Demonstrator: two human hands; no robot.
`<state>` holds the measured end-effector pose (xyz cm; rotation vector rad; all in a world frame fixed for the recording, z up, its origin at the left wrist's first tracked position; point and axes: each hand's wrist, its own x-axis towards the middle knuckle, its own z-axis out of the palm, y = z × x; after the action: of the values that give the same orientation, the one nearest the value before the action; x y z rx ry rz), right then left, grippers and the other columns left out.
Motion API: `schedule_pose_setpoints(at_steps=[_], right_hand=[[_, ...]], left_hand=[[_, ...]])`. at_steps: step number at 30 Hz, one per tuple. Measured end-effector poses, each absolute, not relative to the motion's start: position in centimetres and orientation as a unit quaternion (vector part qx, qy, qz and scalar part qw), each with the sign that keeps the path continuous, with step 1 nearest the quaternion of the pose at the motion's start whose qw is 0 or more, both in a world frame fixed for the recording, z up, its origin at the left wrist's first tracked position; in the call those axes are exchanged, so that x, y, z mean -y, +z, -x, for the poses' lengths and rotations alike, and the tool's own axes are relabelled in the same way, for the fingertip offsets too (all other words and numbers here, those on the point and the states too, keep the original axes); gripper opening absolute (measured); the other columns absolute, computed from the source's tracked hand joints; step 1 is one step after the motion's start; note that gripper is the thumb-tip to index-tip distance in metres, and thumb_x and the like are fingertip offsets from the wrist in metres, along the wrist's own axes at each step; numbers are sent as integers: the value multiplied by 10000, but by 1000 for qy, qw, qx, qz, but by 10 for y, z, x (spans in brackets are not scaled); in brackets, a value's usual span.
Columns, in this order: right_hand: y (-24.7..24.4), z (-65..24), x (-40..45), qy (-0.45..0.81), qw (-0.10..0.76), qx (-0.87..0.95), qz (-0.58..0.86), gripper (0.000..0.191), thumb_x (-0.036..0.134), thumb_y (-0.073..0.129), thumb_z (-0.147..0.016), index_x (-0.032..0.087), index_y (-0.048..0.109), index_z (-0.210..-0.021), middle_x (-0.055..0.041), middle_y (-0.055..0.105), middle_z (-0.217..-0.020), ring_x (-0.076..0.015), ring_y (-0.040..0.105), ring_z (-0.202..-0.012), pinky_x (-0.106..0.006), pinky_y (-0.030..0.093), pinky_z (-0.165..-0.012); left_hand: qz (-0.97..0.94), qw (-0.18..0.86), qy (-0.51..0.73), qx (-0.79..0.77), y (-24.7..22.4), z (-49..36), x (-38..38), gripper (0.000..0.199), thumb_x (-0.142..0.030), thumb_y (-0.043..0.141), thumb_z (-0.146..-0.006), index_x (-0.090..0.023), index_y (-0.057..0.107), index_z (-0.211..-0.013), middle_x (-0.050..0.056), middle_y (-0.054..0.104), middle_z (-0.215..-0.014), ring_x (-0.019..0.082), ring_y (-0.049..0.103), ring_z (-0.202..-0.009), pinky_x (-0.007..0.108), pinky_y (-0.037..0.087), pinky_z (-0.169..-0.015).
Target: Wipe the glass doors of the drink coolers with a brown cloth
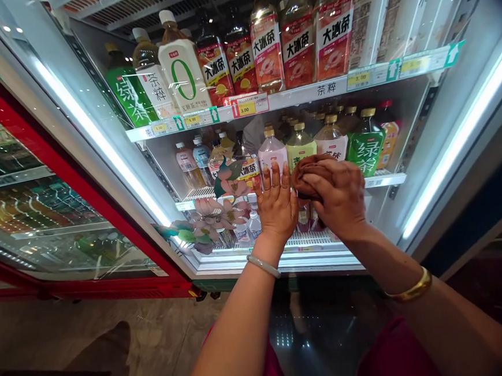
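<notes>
My left hand [277,206] lies flat with its fingers stretched upward, against the glass door of a lit drinks cooler, with nothing in it. Just right of it, my right hand [341,195] is closed on a bunched brown cloth [313,176], which is pressed to the glass. Behind the glass, near my hands, stand a pink bottle [272,150], a yellow-green bottle [300,143] and a green bottle [366,144] on the middle shelf. A flower decoration [222,210] shows on the glass left of my left hand.
Large tea bottles [298,42] line the upper shelf, above a price strip [279,100]. A red-framed cooler [81,190] stands at the left. Below the coolers is a grey floor [166,328], with a dark shadow at the lower left.
</notes>
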<state>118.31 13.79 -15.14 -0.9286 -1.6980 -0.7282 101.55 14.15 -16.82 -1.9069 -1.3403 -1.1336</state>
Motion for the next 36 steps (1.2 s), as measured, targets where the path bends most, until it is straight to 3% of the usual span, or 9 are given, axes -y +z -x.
schedule_pose_setpoints(at_steps=[5, 13, 17, 23, 30, 36], right_hand=[[-159, -1196, -136, -334, 470, 731, 365, 377, 208, 728, -808, 311, 682, -1168, -58, 588, -1366, -310, 461, -1278, -487, 420, -1038], [-142, -1203, -142, -307, 553, 650, 422, 425, 213, 720, -783, 291, 668, -1198, -91, 547, -1378, -327, 478, -1261, -512, 436, -1061], [-147, -1186, -137, -297, 514, 689, 416, 512, 187, 712, -764, 318, 635, -1253, -75, 521, -1411, -325, 447, -1293, -510, 416, -1070], [-158, -1208, -138, -327, 461, 742, 361, 404, 193, 719, -781, 308, 678, -1167, -56, 590, -1357, -315, 471, -1285, -488, 420, -1055], [-141, -1228, -139, -317, 523, 662, 434, 381, 235, 711, -823, 262, 667, -1200, -152, 553, -1382, -360, 497, -1261, -527, 443, -1044], [-147, -1204, -133, -330, 449, 734, 389, 497, 181, 748, -745, 304, 641, -1214, -66, 546, -1399, -332, 453, -1296, -509, 429, -1048]], left_hand=[[725, 274, -415, 477, -169, -1006, -139, 641, -226, 369, -1046, -208, 192, -1662, 109, 175, -1732, 251, 39, -1623, 567, 87, -1318], [717, 268, -417, 489, -170, -1014, -137, 642, -248, 381, -1052, -240, 187, -1664, 90, 172, -1742, 259, 6, -1625, 599, 57, -1310], [710, 272, -418, 498, -171, -1016, -138, 633, -246, 401, -1046, -225, 231, -1655, 107, 187, -1738, 264, 12, -1625, 598, 57, -1308], [704, 277, -423, 499, -173, -1019, -141, 679, -235, 425, -1029, -248, 186, -1664, 104, 153, -1746, 282, 45, -1627, 624, 65, -1300], [692, 268, -437, 508, -174, -1027, -142, 686, -259, 414, -1042, -271, 139, -1669, 89, 129, -1750, 281, 29, -1628, 629, 44, -1297], [675, 265, -446, 525, -174, -1036, -140, 680, -238, 410, -1038, -258, 155, -1668, 103, 108, -1749, 297, -2, -1624, 654, 66, -1287]])
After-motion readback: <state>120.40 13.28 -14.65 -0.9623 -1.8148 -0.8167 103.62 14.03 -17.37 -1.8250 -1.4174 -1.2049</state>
